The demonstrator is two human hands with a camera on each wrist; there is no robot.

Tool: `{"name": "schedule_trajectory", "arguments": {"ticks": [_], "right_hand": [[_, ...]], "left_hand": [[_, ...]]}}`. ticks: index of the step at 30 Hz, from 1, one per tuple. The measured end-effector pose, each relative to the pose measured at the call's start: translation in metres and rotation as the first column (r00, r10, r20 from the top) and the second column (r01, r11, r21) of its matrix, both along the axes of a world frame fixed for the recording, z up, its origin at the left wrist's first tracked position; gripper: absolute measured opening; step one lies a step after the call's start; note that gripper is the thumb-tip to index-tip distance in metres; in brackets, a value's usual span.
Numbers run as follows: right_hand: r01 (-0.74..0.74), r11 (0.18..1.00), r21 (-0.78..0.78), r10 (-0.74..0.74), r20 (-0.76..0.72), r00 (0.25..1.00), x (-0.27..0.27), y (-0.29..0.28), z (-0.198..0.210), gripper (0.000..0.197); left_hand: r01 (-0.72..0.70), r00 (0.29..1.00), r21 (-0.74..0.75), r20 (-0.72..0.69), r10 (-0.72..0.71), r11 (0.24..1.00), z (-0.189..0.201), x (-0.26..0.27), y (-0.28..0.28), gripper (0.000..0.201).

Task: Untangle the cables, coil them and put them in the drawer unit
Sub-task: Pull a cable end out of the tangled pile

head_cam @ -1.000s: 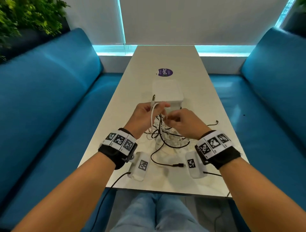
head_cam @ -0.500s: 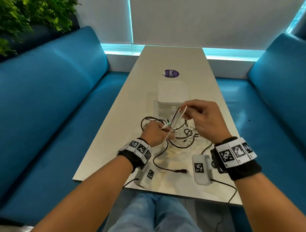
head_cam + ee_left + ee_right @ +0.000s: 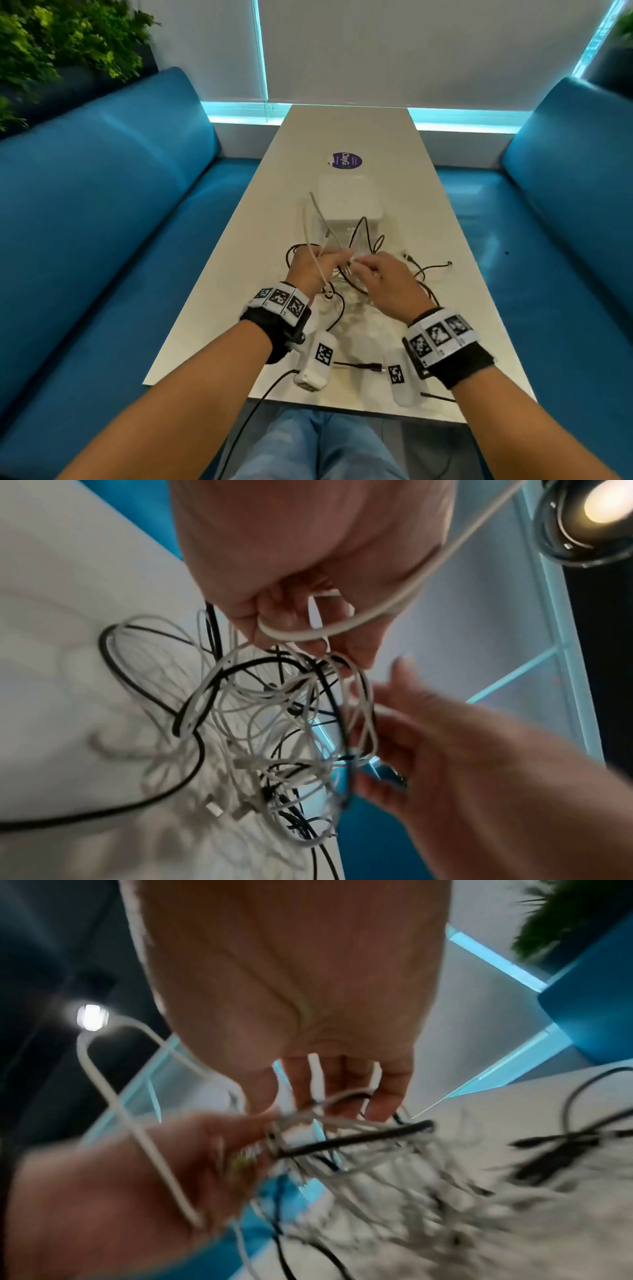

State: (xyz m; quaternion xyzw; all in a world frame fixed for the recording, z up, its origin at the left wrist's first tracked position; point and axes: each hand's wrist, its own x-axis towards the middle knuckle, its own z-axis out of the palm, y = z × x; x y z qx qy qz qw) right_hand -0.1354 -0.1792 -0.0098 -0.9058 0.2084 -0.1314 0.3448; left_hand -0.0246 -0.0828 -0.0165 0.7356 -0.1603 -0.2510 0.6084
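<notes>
so, the job: pull one cable out of the knot
cables: a soft, light tangle of thin white and black cables (image 3: 346, 274) lies on the long pale worktop (image 3: 445, 291), just in front of the small white plastic drawer unit (image 3: 347, 200)
how they handle: bendy and floppy, i think; they snag on each other, so a hard pull may tighten the knot
left hand (image 3: 313, 270): grip curled round a loop of thick white cable (image 3: 377, 612), which runs up past the wrist
right hand (image 3: 387, 284): fingers (image 3: 394, 750) bent in among the thin loops, pinching some strands
where to hold: near a plug end (image 3: 449, 263), i guess, and feed it back through
tangle and grip: bunched between both hands, partly lifted, the rest trailing on the worktop
</notes>
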Motion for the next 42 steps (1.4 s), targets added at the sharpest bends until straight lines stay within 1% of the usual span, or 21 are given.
{"name": "schedule_trajectory", "arguments": {"ticks": [1, 5, 8, 10, 13, 16, 19, 20, 21, 24, 25, 27, 29, 31, 32, 34, 35, 37, 39, 41, 42], "right_hand": [[-0.021, 0.998, -0.053, 0.020, -0.020, 1.000, 0.000, 0.000, -0.008, 0.032], [-0.052, 0.996, -0.070, 0.050, -0.032, 0.998, -0.004, -0.012, -0.017, 0.028], [-0.102, 0.992, -0.078, 0.095, -0.098, 0.991, -0.006, -0.020, -0.016, 0.024], [-0.122, 0.987, -0.103, 0.108, -0.135, 0.985, -0.008, -0.025, -0.015, 0.025], [-0.162, 0.967, -0.195, 0.124, -0.190, 0.974, -0.013, -0.028, -0.018, 0.034], [-0.200, 0.928, -0.315, 0.139, -0.205, 0.969, -0.016, -0.025, -0.023, 0.025], [-0.306, 0.838, -0.451, 0.114, -0.405, 0.907, -0.029, -0.030, -0.033, 0.025], [-0.327, 0.820, -0.470, 0.083, -0.467, 0.880, -0.037, -0.036, -0.040, 0.026], [-0.317, 0.824, -0.470, 0.047, -0.501, 0.864, -0.046, -0.042, -0.045, 0.026], [-0.247, 0.842, -0.480, -0.013, -0.476, 0.880, -0.054, -0.055, -0.050, 0.025], [-0.229, 0.858, -0.460, -0.015, -0.468, 0.884, -0.050, -0.055, -0.047, 0.024], [-0.194, 0.891, -0.410, -0.014, -0.451, 0.893, -0.039, -0.046, -0.035, 0.024], [-0.131, 0.912, -0.389, -0.026, -0.372, 0.928, -0.028, -0.035, -0.021, 0.029], [-0.042, 0.939, -0.341, -0.028, -0.198, 0.980, -0.016, -0.023, -0.009, 0.031], [-0.016, 0.963, -0.270, -0.018, -0.123, 0.992, -0.010, -0.017, -0.004, 0.034], [-0.002, 0.994, -0.108, -0.003, -0.041, 0.999, 0.002, -0.009, 0.002, 0.038], [-0.003, 0.997, -0.072, 0.002, -0.025, 1.000, 0.006, -0.008, 0.003, 0.032], [-0.024, 0.997, -0.070, 0.024, 0.006, 1.000, 0.010, -0.009, 0.006, 0.015], [-0.028, 0.999, -0.027, 0.030, 0.079, 0.996, 0.010, -0.013, 0.008, 0.016], [-0.002, 0.999, 0.047, -0.004, 0.145, 0.989, 0.008, -0.015, 0.012, 0.018], [0.003, 0.997, 0.079, -0.017, 0.172, 0.985, 0.007, -0.016, 0.015, 0.018]], "left_hand": [[-0.010, 1.000, -0.014, -0.016, 0.010, 1.000, -0.001, -0.001, 0.000, 0.013], [-0.117, 0.987, -0.063, -0.116, 0.109, 0.991, -0.004, -0.001, 0.000, 0.015], [-0.144, 0.984, -0.135, -0.120, 0.129, 0.980, -0.004, -0.003, 0.000, 0.013], [-0.163, 0.984, -0.156, -0.102, 0.149, 0.974, -0.005, -0.003, 0.001, 0.017], [-0.211, 0.976, -0.149, -0.090, 0.199, 0.966, -0.009, 0.004, 0.005, 0.020], [-0.291, 0.950, -0.153, -0.163, 0.267, 0.944, -0.005, 0.010, 0.010, 0.009], [-0.425, 0.894, -0.222, -0.251, 0.370, 0.877, 0.007, 0.031, 0.023, 0.006], [-0.468, 0.875, -0.230, -0.255, 0.412, 0.853, 0.013, 0.044, 0.030, 0.007], [-0.474, 0.875, -0.231, -0.232, 0.425, 0.850, 0.020, 0.057, 0.038, 0.008], [-0.324, 0.946, -0.202, -0.080, 0.314, 0.924, 0.032, 0.076, 0.050, 0.007], [-0.271, 0.962, -0.196, -0.055, 0.266, 0.942, 0.033, 0.072, 0.050, 0.006], [-0.187, 0.982, -0.212, -0.066, 0.177, 0.959, 0.034, 0.061, 0.046, 0.006], [-0.113, 0.992, -0.229, -0.075, 0.098, 0.967, 0.035, 0.050, 0.042, 0.007], [-0.034, 0.998, -0.251, -0.057, 0.020, 0.967, 0.036, 0.038, 0.038, 0.008], [0.007, 0.999, -0.276, -0.049, -0.021, 0.961, 0.037, 0.033, 0.036, 0.009], [0.080, 0.994, -0.335, -0.043, -0.100, 0.939, 0.041, 0.022, 0.034, 0.009], [0.110, 0.991, -0.356, -0.035, -0.131, 0.928, 0.043, 0.019, 0.034, 0.009], [0.136, 0.988, -0.379, -0.014, -0.152, 0.915, 0.042, 0.015, 0.033, 0.009], [0.127, 0.992, -0.338, 0.026, -0.126, 0.932, 0.036, 0.012, 0.033, 0.021], [0.157, 0.982, -0.197, 0.139, -0.131, 0.968, 0.021, 0.007, 0.028, 0.031], [0.205, 0.964, -0.123, 0.196, -0.178, 0.971, 0.012, 0.002, 0.025, 0.031]]}}
